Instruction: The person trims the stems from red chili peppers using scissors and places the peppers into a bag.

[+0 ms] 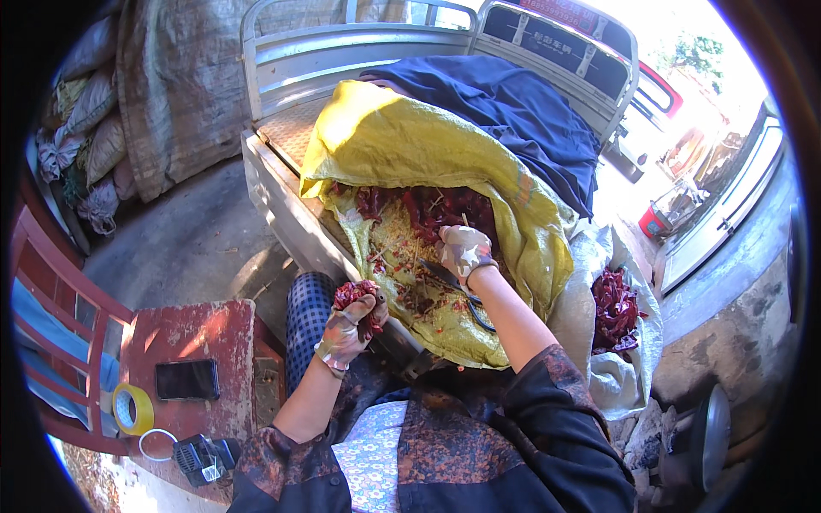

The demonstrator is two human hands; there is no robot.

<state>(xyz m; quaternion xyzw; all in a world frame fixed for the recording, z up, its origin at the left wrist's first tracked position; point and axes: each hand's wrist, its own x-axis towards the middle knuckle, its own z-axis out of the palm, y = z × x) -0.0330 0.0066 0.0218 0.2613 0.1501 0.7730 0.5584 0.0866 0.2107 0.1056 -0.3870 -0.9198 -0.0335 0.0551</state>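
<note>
Straight ahead of me, on the yellow woven sack (402, 141) spread over the bed of the small cart (282, 192), lies the heap of dried red chillies (436, 209). My right hand (463, 250) is already at its near edge, gloved, fingers curled down onto the pile; I cannot tell whether they have closed on a pod yet. A pair of scissors (462, 295) lies just below that wrist on the sack, its long axis running down and to the right, alongside my forearm.

My left hand (346, 329) is well back from the heap, lower and to the left, near my knee. It is closed around a bunch of chillies (357, 295), the pods standing up out of my fist.

So the pile lies forward and slightly right of both hands, and the right one is clearly the nearer; the left would have to cross over the cart's edge to reach it.

Off to my right a white bag (620, 368) holds more red chillies (614, 308). To my left a red stool (197, 338) carries a phone (187, 379) and a roll of yellow tape (134, 409).
</note>
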